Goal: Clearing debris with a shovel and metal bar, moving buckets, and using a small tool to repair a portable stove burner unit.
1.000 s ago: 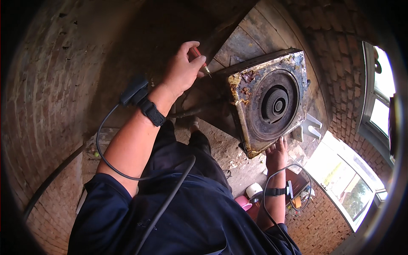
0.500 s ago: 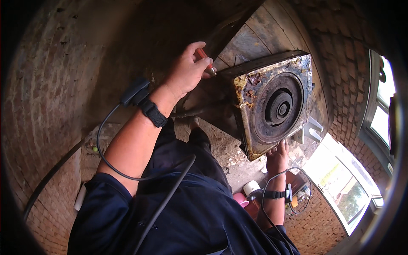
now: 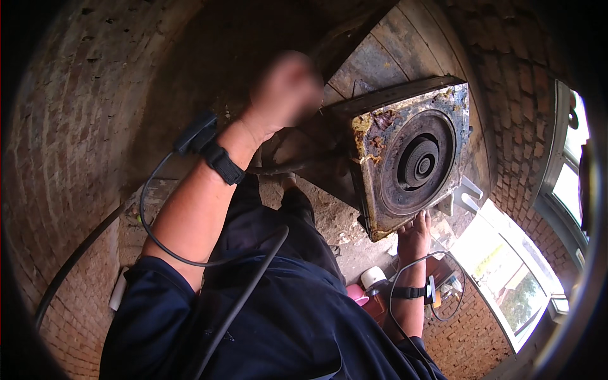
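A square single-burner gas stove, rusty and stained with grease, rests on wooden boards right of centre. A round black burner is set in its top. My right hand is at the stove's near edge, fingers bent against it; what lies under the fingertips is hidden. To the left of the stove, apart from it, my left hand is raised. A blur covers its fingers, with a faint reddish patch among them, so whatever it holds cannot be made out.
Wooden boards lie behind the stove, and brick walls stand on both sides. A black hose runs to the stove's left side. Cables hang from both wrist straps. Pink and white containers stand low near my right arm, by a bright window.
My left hand has shifted slightly left, away from the stove. The short red tool with a metal tip that it held is now lost in the blur. My right hand stays at the stove's edge.
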### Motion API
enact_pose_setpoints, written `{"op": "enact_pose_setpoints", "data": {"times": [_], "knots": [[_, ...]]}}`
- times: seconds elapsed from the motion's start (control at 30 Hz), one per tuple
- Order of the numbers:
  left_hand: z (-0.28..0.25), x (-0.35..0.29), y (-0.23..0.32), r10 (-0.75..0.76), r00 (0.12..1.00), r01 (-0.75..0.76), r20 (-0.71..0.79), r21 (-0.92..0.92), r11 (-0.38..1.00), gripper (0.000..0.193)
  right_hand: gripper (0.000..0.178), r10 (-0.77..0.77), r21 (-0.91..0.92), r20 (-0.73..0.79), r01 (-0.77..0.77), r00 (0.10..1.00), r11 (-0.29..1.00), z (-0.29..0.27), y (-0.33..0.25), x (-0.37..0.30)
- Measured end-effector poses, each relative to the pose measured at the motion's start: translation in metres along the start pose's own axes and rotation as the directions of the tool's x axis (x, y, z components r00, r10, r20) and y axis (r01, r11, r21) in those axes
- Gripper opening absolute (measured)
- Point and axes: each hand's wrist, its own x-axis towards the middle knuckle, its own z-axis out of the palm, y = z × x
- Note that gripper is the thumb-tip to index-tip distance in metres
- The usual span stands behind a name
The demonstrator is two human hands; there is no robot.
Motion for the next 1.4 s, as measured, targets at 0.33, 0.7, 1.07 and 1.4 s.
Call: {"op": "enact_pose_setpoints", "data": {"times": [0.33, 0.7, 1.07, 1.4], "knots": [[-0.004, 0.001, -0.002, -0.072, 0.997, 0.073, 0.024, -0.069, 0.995, 0.042, 0.023, -0.004, 0.018, -0.011, 0.004, 1.000, 1.000, -0.001, 0.001, 0.001], [-0.007, 0.004, -0.003, -0.080, 0.997, 0.082, 0.021, -0.074, 0.994, 0.041, 0.038, -0.020, 0.049, 0.011, 0.020, 1.000, 0.999, -0.004, 0.002, 0.003], [-0.008, 0.006, -0.012, -0.113, 0.993, 0.114, 0.019, -0.075, 0.991, 0.037, 0.037, -0.013, 0.013, 0.012, 0.013, 1.000, 1.000, -0.005, 0.003, 0.005], [0.000, 0.004, -0.022, 0.033, 0.994, -0.030, -0.109, 0.022, 0.999, 0.041, 0.035, -0.104, -0.202, 0.069, 0.116, 0.992, 0.973, -0.002, 0.005, 0.002]]}}
